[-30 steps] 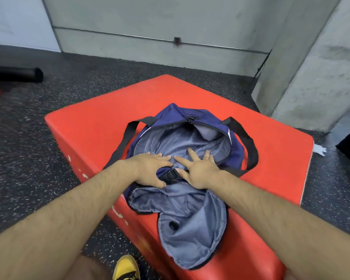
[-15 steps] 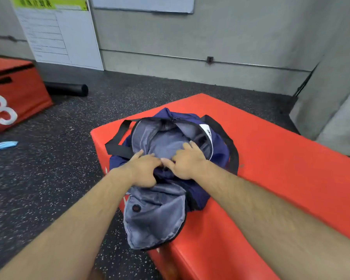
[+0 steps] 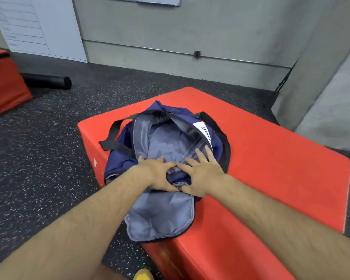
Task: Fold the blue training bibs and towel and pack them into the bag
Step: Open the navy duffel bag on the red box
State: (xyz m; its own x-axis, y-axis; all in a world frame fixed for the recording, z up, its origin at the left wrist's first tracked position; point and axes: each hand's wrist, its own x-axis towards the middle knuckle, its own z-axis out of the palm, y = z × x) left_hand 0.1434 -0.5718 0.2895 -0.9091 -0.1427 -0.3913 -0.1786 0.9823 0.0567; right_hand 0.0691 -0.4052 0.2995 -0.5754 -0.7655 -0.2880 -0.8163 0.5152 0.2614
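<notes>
We see the red padded worktop (image 3: 271,158) carrying the navy bag (image 3: 117,164), unzipped, grey lining showing; our left hand (image 3: 158,175) and right hand (image 3: 203,176) press on its near end — each grip apart, fingers spread flat, clamped on nothing.

Both bare forearms are extending forward, the left entering from 7 o'clock and the right from 5 o'clock, converging near the centre of the view. The left hand (image 3: 158,175) is lying palm down, its fingers straight and pointing toward 1 o'clock. The right hand (image 3: 201,176) is lying palm down too, its fingers spreading wide toward 11 o'clock. The index fingertips are touching, and the thumb tips are meeting below them, enclosing a small gap between the hands.
</notes>
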